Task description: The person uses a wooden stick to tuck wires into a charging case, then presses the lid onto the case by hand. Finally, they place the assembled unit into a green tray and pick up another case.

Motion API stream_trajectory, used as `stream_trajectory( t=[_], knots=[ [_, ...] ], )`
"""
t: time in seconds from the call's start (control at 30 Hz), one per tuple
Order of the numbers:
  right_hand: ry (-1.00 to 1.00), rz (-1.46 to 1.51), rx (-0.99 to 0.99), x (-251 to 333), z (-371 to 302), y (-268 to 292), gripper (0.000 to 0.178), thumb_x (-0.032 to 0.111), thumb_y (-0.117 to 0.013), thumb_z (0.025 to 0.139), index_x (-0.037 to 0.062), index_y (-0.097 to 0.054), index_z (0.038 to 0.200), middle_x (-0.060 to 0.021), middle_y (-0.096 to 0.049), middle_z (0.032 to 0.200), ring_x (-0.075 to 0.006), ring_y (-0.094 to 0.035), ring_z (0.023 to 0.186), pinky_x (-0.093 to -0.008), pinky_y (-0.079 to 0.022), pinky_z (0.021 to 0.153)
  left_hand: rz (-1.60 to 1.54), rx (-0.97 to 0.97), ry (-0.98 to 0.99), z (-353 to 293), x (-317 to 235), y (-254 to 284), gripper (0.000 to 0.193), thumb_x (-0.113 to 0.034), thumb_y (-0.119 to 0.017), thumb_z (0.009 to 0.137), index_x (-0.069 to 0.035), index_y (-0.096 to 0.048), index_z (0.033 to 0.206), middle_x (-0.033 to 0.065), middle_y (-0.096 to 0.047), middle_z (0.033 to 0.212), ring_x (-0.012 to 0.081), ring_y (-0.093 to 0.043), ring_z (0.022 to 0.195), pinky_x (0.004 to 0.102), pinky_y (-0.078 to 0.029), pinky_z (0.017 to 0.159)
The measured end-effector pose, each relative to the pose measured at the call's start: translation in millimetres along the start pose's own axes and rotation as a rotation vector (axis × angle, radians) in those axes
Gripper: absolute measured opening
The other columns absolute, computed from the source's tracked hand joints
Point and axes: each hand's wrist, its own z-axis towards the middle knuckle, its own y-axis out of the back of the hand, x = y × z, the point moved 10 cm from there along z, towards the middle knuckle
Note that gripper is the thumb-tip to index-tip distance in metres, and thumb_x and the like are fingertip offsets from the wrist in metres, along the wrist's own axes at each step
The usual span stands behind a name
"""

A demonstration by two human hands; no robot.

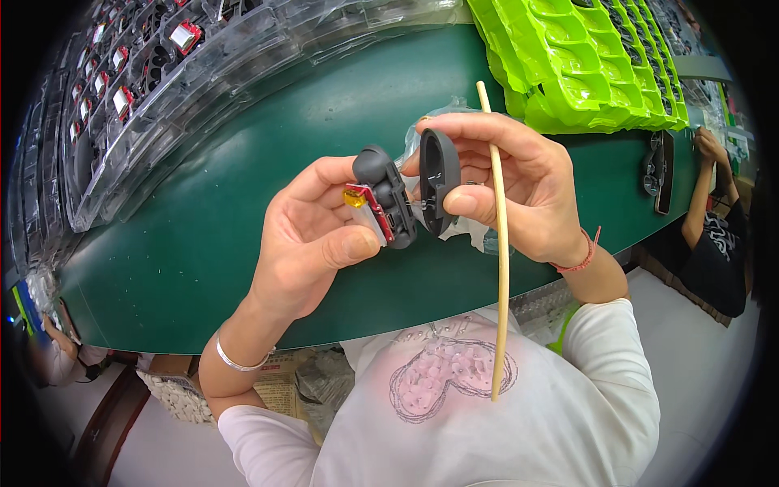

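Green table (195, 243) underneath, bearing trays along the far side, presumably for easy reach. At left, clear trays (182, 109) of red-and-white parts (122, 100), divided into pockets, likely to keep pieces apart. At upper right, a lime-green tray (568, 99), cupped probably for the same reason. Over the table, left hand (294, 239) and right hand (540, 183), raised and facing, apparently to bring both pieces into close view. Across the right hand, a pale stick (502, 276), perhaps tucked there to spare the fingertips; exact hold impossible to tell. In the left hand, half-curled fingers and thumb around a dark rounded body (398, 199), seemingly for steadiness. In the right, thumb and fingers narrowly parted, pinching a dark oval shell (436, 178) by the rim, probably to keep the hollow unblocked. Just beside the left thumb, a red board (384, 223) with a yellow patch (355, 198)
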Motion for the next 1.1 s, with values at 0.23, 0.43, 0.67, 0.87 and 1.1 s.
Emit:
stream_trajectory(
  t=[0.23, 0.43, 0.67, 0.87, 1.1],
  knots=[
    [0.054, -0.078, 0.003, 2.3, -1.8, -3.1, 0.044, 0.000, -0.073, 0.083, -0.0022, -0.059, 0.124, -0.0098, -0.066, 0.108, -0.0166, -0.066, 0.098, -0.0303, -0.054, 0.090, -0.060, 0.055, -0.021, -0.3, 1.4, -2.0, 0.060, -0.020, -0.079, 0.078, 0.001, -0.052, 0.127, 0.0124, -0.063, 0.112, 0.0191, -0.063, 0.101, 0.0337, -0.050, 0.091],
    [0.138, -0.207, 0.004, 9.7, -3.7, -5.6, 0.046, 0.003, -0.076, 0.080, -0.0003, -0.060, 0.123, -0.0106, -0.067, 0.106, -0.0168, -0.068, 0.091, -0.0296, -0.055, 0.083, -0.128, 0.131, -0.057, -1.2, 1.1, -7.6, 0.052, -0.005, -0.075, 0.082, 0.004, -0.053, 0.129, 0.0137, -0.062, 0.121, 0.0194, -0.063, 0.106, 0.0354, -0.050, 0.095],
    [0.203, -0.365, 0.065, 21.4, -7.6, -9.2, 0.050, 0.007, -0.075, 0.083, -0.0072, -0.056, 0.126, -0.0174, -0.066, 0.111, -0.0223, -0.068, 0.096, -0.0327, -0.056, 0.086, -0.081, 0.148, -0.076, -0.9, 4.9, -4.4, 0.054, -0.006, -0.079, 0.078, -0.001, -0.058, 0.127, 0.0124, -0.061, 0.123, 0.0223, -0.060, 0.112, 0.0387, -0.048, 0.099],
    [0.246, -0.393, 0.061, 24.5, -9.2, -8.0, 0.047, 0.005, -0.075, 0.080, -0.0050, -0.059, 0.123, -0.0176, -0.067, 0.109, -0.0226, -0.070, 0.094, -0.0325, -0.057, 0.083, -0.045, 0.132, -0.074, -2.3, 4.6, -2.7, 0.055, -0.011, -0.082, 0.076, -0.002, -0.060, 0.125, 0.0125, -0.061, 0.121, 0.0219, -0.059, 0.111, 0.0380, -0.047, 0.097],
    [0.261, -0.411, 0.046, 26.1, -10.6, -5.8, 0.046, 0.005, -0.075, 0.079, -0.0039, -0.061, 0.122, -0.0172, -0.068, 0.108, -0.0227, -0.070, 0.090, -0.0317, -0.057, 0.080, 0.053, -0.053, 0.027, -0.7, 8.8, 3.1, 0.069, -0.031, -0.090, 0.067, 0.000, -0.056, 0.119, 0.0094, -0.067, 0.107, 0.0201, -0.067, 0.100, 0.0362, -0.053, 0.093]
  ],
)
